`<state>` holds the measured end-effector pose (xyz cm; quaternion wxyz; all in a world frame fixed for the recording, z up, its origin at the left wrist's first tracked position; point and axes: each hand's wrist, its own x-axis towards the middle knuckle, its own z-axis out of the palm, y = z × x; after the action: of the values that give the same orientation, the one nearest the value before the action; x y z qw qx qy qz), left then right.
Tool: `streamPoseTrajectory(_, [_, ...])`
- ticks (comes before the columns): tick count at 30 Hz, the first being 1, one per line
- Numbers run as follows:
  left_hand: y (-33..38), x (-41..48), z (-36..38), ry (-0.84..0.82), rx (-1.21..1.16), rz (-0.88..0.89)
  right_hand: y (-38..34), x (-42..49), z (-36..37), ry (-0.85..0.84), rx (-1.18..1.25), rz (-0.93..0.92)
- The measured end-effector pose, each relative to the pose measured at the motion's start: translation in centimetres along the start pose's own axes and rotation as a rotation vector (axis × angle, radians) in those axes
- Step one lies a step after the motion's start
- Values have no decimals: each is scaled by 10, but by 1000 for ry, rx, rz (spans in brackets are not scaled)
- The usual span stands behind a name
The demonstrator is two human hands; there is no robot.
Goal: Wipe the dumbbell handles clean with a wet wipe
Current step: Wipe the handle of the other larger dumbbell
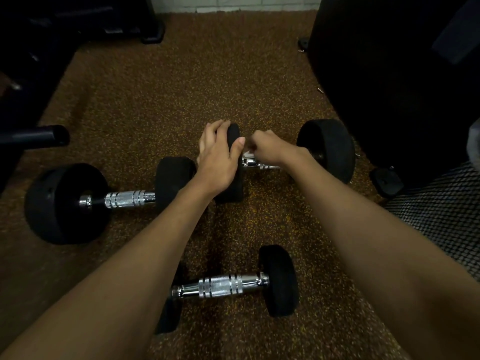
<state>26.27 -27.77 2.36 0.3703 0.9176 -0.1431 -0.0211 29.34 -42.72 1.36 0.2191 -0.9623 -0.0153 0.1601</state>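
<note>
Three dumbbells on speckled brown-and-yellow rubber flooring (pixel 161 94), granular in texture. Far right dumbbell (pixel 330 149): round matte black heads, chrome handle (pixel 255 164) largely covered. Left hand (pixel 220 159) spread flat over that dumbbell's left head (pixel 233 136), fingers apart and curved over its far rim, thumb along the near edge. Right hand (pixel 270 149) closed in a fist around the handle just beside the left head, fingers clamped on a white wet wipe (pixel 248 154), seen only as a small crumpled edge between fist and chrome. Left dumbbell (pixel 104 201): thick black cylindrical heads, polished handle with a knurled central grip and grooved rings, lying untouched, its right head touching or just beside the left wrist. Near dumbbell (pixel 233 284): same chrome-and-knurl handle, right head in full view, left head mostly hidden under the left forearm. Far left: a black tube end (pixel 52 136) and dark equipment bases. Far right: large dark mass, shape unclear. Right edge: woven black-and-white checked fabric (pixel 441 211). Far centre: pale tiled wall (pixel 233 3).
</note>
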Motion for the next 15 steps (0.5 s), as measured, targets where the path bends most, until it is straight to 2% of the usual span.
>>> streamPoseTrajectory(5, [-1,-1,1,6,0,6,6,-12,-3,27,80,-63])
streamPoseTrajectory(12, [-1,-2,1,3,-8,-2,12,-4,-16,-73,7,18])
streamPoseTrajectory(15, [0,-2,0,-6,-14,-3,7,4,-6,-28,11,6])
